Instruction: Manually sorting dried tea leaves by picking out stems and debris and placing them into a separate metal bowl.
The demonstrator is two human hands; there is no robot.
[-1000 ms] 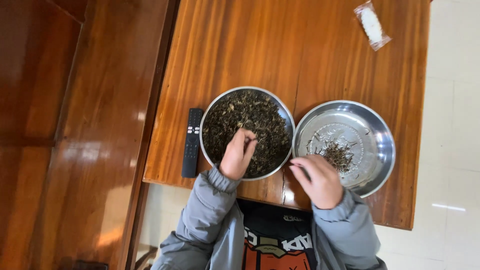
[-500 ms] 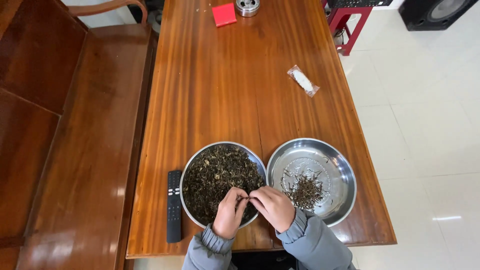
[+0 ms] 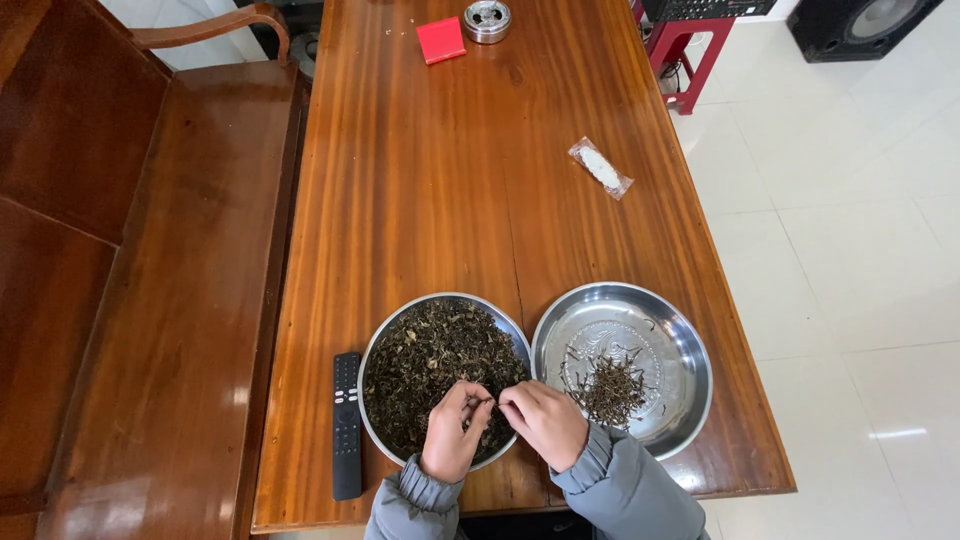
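Two round steel bowls sit side by side at the near edge of a long wooden table. The left bowl (image 3: 380, 345) is full of dark dried leaves (image 3: 425, 360). The right bowl (image 3: 680, 340) holds a small pile of thin stems (image 3: 608, 388). My left hand (image 3: 455, 430) and my right hand (image 3: 545, 420) meet over the near right part of the left bowl. Their fingertips pinch a small piece of leaf between them. Both arms wear grey padded sleeves.
A black remote control (image 3: 347, 425) lies left of the left bowl. Farther up the table are a small clear packet (image 3: 601, 168), a red card (image 3: 441, 40) and a round metal ashtray (image 3: 487, 20). A wooden bench (image 3: 170, 280) runs along the left. White tiled floor lies to the right.
The camera has tilted up, showing more of the table. My right hand moved from the right bowl's rim to join my left hand over the leaves.
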